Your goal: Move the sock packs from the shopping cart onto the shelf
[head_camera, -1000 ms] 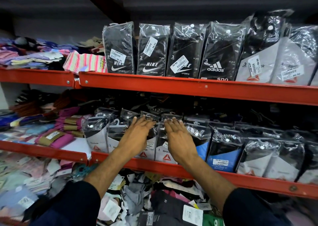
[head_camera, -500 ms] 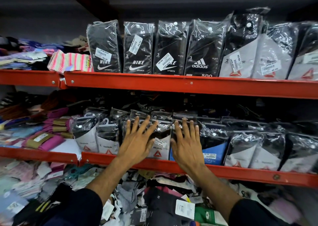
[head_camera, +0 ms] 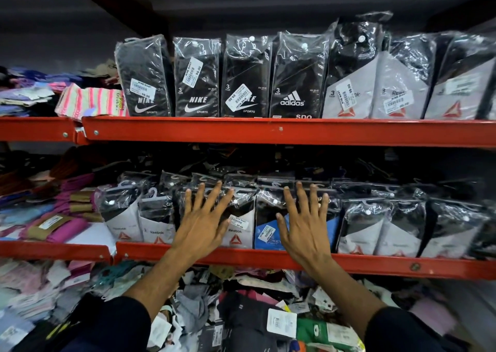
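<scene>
A row of plastic-wrapped sock packs stands upright on the middle red shelf [head_camera: 268,260]. My left hand [head_camera: 202,223] lies flat, fingers spread, against the front of a grey-and-black Reebok pack [head_camera: 239,231]. My right hand [head_camera: 304,225] lies flat the same way on a black-and-blue pack [head_camera: 268,231] beside it. Neither hand grips anything. More Reebok packs [head_camera: 375,228] stand to the right. No shopping cart is in view.
The upper red shelf [head_camera: 268,131] holds Nike [head_camera: 197,78], Adidas [head_camera: 295,78] and Reebok packs. Loose folded socks, pink and purple [head_camera: 61,217], lie at the left. Below the middle shelf is a heap of mixed socks and tags [head_camera: 241,316].
Both hands went from curled over the packs' tops to flat with fingers spread on their fronts. The view shifted right and slightly up.
</scene>
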Demonstrator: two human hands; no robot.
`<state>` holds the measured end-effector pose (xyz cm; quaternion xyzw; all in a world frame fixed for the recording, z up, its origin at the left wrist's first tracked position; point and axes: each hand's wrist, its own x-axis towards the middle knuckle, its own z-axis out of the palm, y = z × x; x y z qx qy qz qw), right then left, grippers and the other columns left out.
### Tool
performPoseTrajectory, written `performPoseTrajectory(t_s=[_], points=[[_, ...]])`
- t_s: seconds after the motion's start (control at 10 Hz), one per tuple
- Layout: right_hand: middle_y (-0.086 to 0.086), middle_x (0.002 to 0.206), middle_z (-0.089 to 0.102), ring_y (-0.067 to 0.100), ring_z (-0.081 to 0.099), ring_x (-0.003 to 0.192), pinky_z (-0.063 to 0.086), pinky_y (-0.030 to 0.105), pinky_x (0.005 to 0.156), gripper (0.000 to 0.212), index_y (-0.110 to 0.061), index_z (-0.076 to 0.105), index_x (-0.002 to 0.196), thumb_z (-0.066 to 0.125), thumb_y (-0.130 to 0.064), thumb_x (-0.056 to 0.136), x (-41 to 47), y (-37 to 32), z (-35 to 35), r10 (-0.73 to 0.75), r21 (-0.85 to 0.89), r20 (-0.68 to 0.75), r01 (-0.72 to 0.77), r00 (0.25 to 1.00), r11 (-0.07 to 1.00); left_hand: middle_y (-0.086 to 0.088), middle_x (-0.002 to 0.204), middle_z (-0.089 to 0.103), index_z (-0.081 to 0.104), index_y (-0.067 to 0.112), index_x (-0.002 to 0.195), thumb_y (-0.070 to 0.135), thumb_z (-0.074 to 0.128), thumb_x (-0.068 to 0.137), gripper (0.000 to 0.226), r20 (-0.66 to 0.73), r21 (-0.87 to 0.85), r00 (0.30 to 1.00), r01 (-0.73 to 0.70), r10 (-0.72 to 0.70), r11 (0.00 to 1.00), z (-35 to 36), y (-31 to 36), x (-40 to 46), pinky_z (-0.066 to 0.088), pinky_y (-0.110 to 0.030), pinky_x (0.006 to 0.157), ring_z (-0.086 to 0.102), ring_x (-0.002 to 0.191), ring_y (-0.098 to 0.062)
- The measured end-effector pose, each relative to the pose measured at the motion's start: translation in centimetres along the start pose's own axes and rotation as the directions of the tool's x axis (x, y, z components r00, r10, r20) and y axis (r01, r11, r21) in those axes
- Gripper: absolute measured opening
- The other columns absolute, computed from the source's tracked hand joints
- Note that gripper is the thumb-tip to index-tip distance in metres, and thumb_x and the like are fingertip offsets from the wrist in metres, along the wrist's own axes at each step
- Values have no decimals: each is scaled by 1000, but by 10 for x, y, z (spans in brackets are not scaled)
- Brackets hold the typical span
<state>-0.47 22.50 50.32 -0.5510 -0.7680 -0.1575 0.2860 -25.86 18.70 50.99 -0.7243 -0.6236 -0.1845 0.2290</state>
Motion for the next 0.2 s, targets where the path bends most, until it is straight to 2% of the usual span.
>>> performPoseTrajectory(t_s=[0.1, 0.2], points=[[16, 164, 21, 39, 10, 152, 9, 65, 120, 64, -16, 27, 155, 25, -51, 101, 1, -1, -4, -13, -25, 12, 14, 1000, 1000, -6, 170, 5, 2, 33, 159, 49, 37, 103, 68, 22, 6, 1000, 8, -8, 1000, -4, 1, 0, 3, -67, 121, 3, 153, -43], [15, 167, 9, 37, 1, 153, 10, 64, 120, 66, -18, 19, 157, 22, -52, 101, -2, 0, -6, -14, 6, -24, 14, 1000, 1000, -7, 169, -1, 1, 31, 159, 52, 33, 103, 68, 0, 30, 1000, 24, -24, 999, -6, 8, -3, 6, -73, 118, -1, 153, -46]])
